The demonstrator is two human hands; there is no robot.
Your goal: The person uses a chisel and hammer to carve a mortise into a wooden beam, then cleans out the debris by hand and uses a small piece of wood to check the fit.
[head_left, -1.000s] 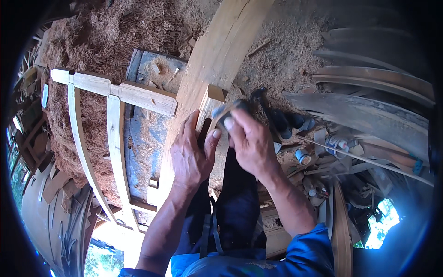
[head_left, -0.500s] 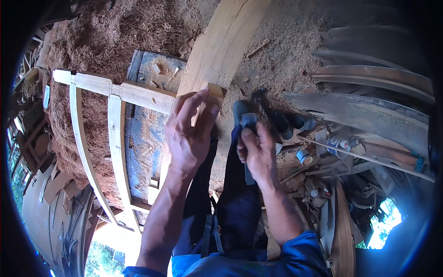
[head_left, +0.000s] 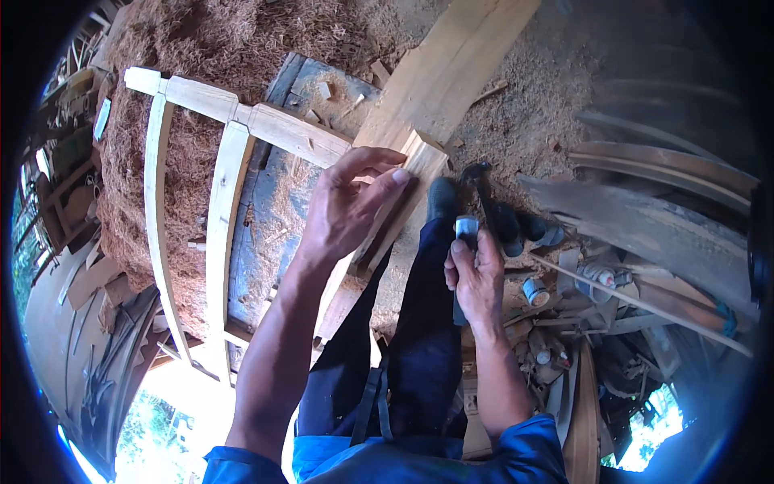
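My left hand (head_left: 351, 206) is at a short wooden block (head_left: 426, 160), its thumb and forefinger closed at the block's left edge. The block lies slanting across a wide pale plank (head_left: 451, 64), with a dark shadowed side facing my legs. In my right fist (head_left: 477, 278) I grip a dark hand tool with a blunt blue-grey end (head_left: 466, 227) showing above the thumb. Its lower part runs down behind my fingers, so its kind is unclear. A pale wooden frame with curved slats (head_left: 222, 210) stands left of my left hand.
A worn blue-grey board (head_left: 266, 210) with wood chips lies under the frame. Reddish shavings (head_left: 201, 48) cover the ground at the left. Beyond my right hand are dark boots (head_left: 508, 230), a small blue can (head_left: 535, 292), a long thin stick (head_left: 645, 302) and stacked curved boards (head_left: 653, 218).
The view has shifted, so the frame and plank sit farther right and higher. The block under my left hand is turned and shows more of its side. My right hand still grips the tool.
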